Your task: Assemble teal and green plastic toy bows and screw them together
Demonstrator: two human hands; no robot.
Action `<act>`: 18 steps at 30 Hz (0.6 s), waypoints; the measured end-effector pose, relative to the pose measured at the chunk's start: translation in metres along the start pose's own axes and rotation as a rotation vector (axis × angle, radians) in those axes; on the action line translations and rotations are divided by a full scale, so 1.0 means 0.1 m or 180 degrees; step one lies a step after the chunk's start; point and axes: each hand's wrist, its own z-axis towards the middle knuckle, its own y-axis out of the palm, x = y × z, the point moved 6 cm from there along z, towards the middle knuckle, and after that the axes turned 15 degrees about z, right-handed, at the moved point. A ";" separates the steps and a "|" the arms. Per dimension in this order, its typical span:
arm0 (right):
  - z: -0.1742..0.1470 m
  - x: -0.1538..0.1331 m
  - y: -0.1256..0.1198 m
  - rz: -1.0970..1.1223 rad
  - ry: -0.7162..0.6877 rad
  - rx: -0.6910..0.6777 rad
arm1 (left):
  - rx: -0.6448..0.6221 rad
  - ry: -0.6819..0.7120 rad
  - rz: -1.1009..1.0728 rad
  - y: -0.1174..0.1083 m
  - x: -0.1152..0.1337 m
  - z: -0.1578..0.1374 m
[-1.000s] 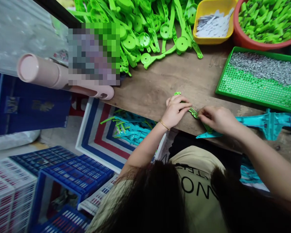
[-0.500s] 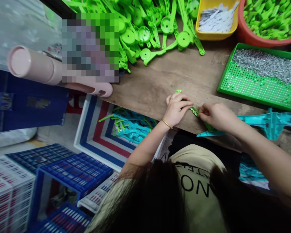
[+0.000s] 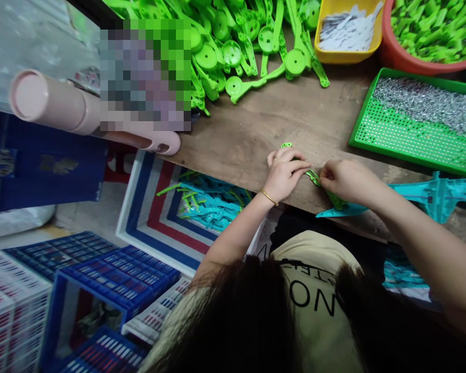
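Near the table's front edge, my left hand [image 3: 286,172] is closed over a narrow green plastic part [image 3: 312,176], whose ends show above and to the right of the fingers. My right hand [image 3: 344,181] is curled in a pinch close to the part's right end; what its fingertips hold is hidden. Below the right hand lies another green piece [image 3: 335,200], partly covered by it. A turquoise plastic part [image 3: 435,196] stretches along the edge, passing under my right wrist.
Green plastic parts [image 3: 233,54] are heaped at the back. A yellow bin [image 3: 345,56] of flat grey pieces, a red tub [image 3: 431,67] of green pieces and a green tray [image 3: 404,140] of small metal pieces stand right. A striped box [image 3: 155,217] sits below the edge.
The view has shifted very slightly. Both hands keep nearly the same place and pose around the green part.
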 end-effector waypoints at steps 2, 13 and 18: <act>0.01 0.00 0.00 -0.0041 -0.0002 -0.0056 | -0.0018 0.0005 0.0017 0.00 0.00 0.00; 0.09 0.09 0.02 0.0568 0.0090 -0.0403 | -0.0041 -0.0013 0.0044 0.01 -0.01 -0.01; 0.04 0.16 0.06 0.1155 -0.0152 -0.0535 | 0.0078 0.0036 0.0009 -0.02 -0.01 -0.01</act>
